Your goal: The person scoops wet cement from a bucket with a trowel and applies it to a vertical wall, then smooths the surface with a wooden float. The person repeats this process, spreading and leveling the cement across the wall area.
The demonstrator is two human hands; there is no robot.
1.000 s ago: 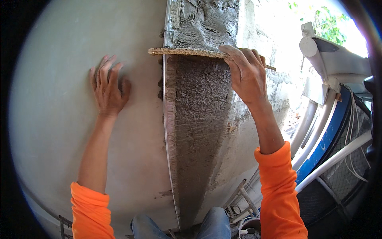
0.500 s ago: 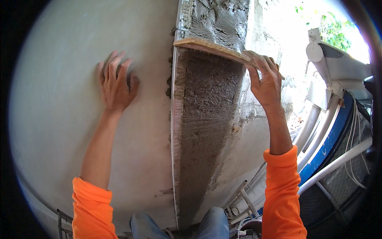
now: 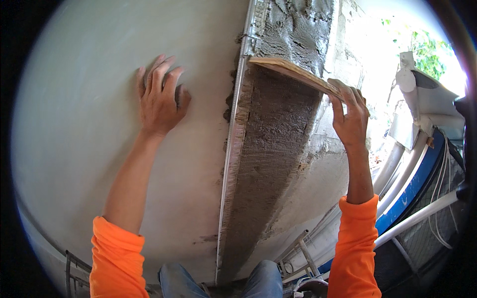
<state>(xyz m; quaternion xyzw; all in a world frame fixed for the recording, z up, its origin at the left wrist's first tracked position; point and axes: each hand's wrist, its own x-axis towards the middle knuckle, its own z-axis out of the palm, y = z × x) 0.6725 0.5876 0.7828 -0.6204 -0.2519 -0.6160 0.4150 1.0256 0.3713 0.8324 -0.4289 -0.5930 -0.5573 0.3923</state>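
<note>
A wooden straightedge (image 3: pixel 293 73) is clamped at its right end by the fingers of the right hand (image 3: pixel 350 116) and laid across the wet mortar strip (image 3: pixel 273 149) beside the metal corner bead (image 3: pixel 233 144). The left hand (image 3: pixel 159 99), fingers spread apart, is pressed flat on the smooth plastered wall (image 3: pixel 99 124). The board is probably best kept level and bearing on the bead, so that the mortar is struck off evenly.

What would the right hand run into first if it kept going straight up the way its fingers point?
The right hand already grips the wooden board at its fingertips. Just past it lies the rough wet mortar on the wall strip, probably met first, though depth is hard to judge.
</note>
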